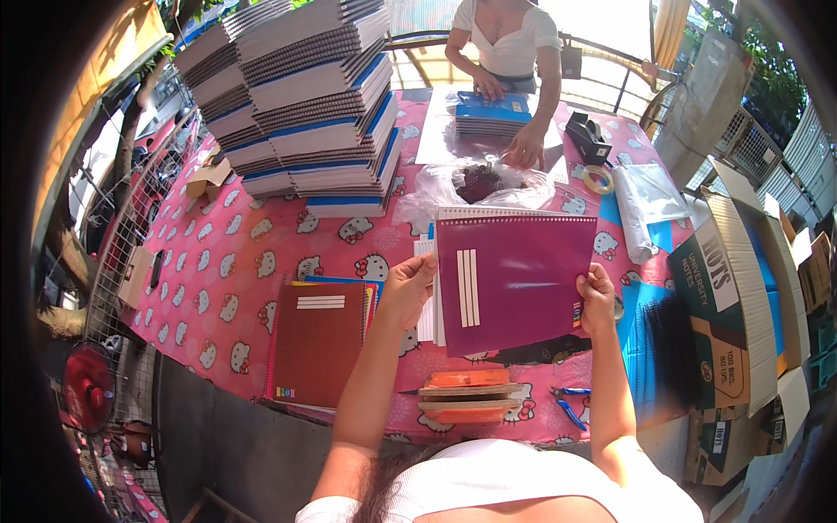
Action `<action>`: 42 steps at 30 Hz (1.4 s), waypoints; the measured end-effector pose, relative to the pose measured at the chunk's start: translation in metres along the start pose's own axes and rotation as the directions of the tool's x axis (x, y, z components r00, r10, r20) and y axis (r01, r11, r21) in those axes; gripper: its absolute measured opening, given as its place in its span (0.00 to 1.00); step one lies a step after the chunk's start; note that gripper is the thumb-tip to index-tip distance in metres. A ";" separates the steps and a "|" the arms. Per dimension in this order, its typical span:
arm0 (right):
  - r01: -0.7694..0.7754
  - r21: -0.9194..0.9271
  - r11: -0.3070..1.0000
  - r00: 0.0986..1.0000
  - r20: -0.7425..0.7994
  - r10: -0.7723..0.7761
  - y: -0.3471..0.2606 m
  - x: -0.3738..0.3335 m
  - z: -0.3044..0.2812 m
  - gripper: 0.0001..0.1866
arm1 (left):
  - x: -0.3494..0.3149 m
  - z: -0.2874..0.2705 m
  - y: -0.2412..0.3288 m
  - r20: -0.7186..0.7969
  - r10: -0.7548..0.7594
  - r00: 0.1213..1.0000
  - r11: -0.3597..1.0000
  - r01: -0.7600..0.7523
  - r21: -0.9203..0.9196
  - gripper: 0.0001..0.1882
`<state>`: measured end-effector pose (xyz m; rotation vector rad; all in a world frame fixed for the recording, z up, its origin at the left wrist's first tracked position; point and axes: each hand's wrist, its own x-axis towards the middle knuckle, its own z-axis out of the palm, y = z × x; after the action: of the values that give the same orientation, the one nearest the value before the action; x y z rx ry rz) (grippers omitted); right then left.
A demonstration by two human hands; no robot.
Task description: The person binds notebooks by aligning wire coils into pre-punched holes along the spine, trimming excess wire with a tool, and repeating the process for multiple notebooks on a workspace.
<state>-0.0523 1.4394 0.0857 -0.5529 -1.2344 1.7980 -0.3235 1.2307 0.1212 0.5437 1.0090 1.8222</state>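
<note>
A purple spiral notebook is held up between my two hands, turned so its punched edge runs along the top. My left hand pinches its left edge, and my right hand grips the right edge. Pale sheets show behind its left side. Below it on the table lie an orange-and-wood block-like tool and blue-handled pliers. To the left rests a stack of notebooks with a brown cover on top.
A tall pile of spiral-bound notebooks stands at the far left. Across the table, a person handles blue notebooks. A plastic bag, a tape dispenser and a tape roll lie between us. An open cardboard box stands right.
</note>
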 end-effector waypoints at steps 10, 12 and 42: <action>-0.062 -0.042 0.997 0.997 0.032 0.064 -0.006 -0.001 0.007 0.09 | -0.004 -0.007 -0.010 -0.201 0.127 0.971 0.986 -0.101 0.136 0.02; -0.076 -0.040 0.996 0.996 0.045 0.077 -0.006 -0.001 0.008 0.09 | -0.005 0.000 -0.011 -0.247 0.101 0.964 0.995 -0.093 0.043 0.03; -0.251 0.064 0.966 0.966 0.074 0.246 -0.006 -0.004 0.010 0.07 | -0.006 -0.001 0.001 -0.200 0.039 0.979 0.996 -0.053 -0.068 0.04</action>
<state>-0.0549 1.4312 0.0945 -0.6340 -1.1790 2.0774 -0.3223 1.2248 0.1213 0.3474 1.0647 1.9763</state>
